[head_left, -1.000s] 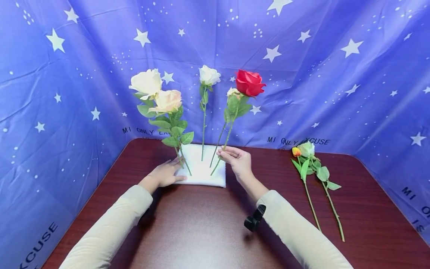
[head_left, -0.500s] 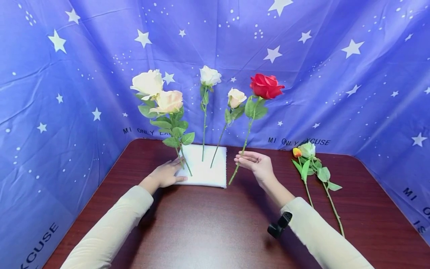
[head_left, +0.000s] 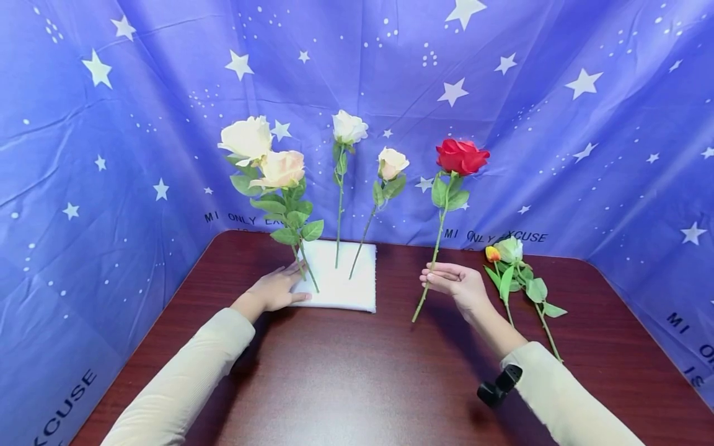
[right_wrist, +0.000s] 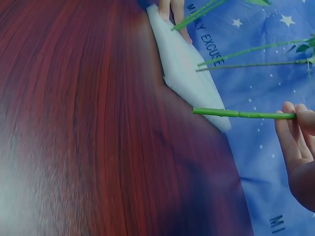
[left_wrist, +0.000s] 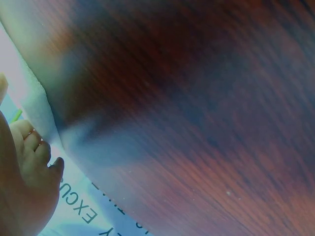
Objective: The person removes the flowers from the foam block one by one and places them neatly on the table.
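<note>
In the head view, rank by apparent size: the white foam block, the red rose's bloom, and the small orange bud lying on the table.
1. White foam block, clearly the largest.
2. Red rose bloom, held up on its stem by the right hand.
3. Orange bud, the smallest.

Both arms in long cream ribbed sleeves (head_left: 184, 378); cuffs end at wrists; hands bare; small black camera unit (head_left: 498, 386) strapped under right wrist, near right cuff; left hand (head_left: 274, 288); right hand (head_left: 458, 284).
</note>
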The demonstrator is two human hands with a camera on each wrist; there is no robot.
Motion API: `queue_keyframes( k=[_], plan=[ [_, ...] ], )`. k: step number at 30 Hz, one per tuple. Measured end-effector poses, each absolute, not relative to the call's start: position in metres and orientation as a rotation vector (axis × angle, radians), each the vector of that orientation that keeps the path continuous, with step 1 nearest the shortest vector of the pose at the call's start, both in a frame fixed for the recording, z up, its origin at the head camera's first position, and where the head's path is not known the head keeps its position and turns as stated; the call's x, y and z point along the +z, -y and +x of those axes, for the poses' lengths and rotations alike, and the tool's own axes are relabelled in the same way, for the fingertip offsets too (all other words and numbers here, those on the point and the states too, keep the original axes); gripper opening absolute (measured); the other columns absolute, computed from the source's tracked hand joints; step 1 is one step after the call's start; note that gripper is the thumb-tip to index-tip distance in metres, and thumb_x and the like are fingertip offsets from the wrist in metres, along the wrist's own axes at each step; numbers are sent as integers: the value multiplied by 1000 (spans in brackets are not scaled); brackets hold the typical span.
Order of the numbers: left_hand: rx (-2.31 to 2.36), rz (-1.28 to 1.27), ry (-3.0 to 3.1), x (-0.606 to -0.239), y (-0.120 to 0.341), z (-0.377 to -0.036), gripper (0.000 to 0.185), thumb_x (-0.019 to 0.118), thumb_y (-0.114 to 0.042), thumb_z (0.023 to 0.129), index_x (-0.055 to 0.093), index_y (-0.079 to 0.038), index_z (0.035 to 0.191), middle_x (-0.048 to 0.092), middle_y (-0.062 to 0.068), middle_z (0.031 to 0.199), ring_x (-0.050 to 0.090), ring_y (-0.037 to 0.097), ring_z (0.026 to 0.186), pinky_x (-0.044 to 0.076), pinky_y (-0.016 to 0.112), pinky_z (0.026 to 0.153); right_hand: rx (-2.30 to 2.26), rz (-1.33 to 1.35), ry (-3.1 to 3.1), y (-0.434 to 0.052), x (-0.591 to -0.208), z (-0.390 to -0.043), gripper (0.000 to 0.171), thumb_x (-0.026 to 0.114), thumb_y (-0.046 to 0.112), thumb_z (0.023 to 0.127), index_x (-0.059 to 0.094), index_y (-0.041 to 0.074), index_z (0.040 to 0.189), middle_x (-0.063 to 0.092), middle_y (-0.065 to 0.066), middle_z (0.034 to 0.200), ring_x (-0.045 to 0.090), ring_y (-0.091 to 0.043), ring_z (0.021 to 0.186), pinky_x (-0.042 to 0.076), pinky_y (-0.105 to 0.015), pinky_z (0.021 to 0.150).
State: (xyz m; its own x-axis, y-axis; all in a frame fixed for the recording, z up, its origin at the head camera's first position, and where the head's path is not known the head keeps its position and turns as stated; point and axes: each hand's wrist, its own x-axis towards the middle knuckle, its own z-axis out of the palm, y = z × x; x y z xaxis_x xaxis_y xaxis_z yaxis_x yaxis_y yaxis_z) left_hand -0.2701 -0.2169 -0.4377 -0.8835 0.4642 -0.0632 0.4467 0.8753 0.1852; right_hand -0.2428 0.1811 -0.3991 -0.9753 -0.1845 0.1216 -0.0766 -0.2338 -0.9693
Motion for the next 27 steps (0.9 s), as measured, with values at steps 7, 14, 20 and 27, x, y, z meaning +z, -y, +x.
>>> queue_keyframes(
  k=[7, 14, 20, 27],
  plan=[
    [259, 713, -2934, -441, 217, -270, 77, 51, -50, 94, 32, 3, 147, 27, 20, 157, 24, 33, 148, 25, 49, 121, -2344, -388, -1930, -204, -406, -239, 22, 66, -7, 84, 71, 3, 104, 77, -2, 91, 75, -13, 82, 61, -28, 77],
    [242, 713, -2937, -440, 217, -270, 77, 51, -50, 94, 32, 3, 148, 27, 20, 157, 24, 33, 148, 25, 48, 121, -2314, -364, -1883, -221, -403, -231, 31, 57, -14, 87, 73, 12, 95, 77, -2, 91, 75, -12, 82, 61, -29, 77],
    [240, 712, -2934, -439, 216, -270, 77, 50, -50, 95, 31, 3, 148, 27, 20, 157, 24, 33, 148, 25, 48, 121, -2224, -325, -1966, -246, -414, -232, 23, 60, -9, 87, 72, 3, 103, 77, -5, 92, 75, -14, 84, 61, -33, 77],
    [233, 707, -2936, -440, 217, -272, 77, 50, -50, 94, 31, 1, 149, 28, 18, 157, 25, 31, 148, 25, 48, 121, -2113, -372, -2021, -270, -418, -225, 22, 65, -1, 88, 72, 14, 102, 77, 0, 93, 74, -11, 86, 61, -29, 77]
  ],
)
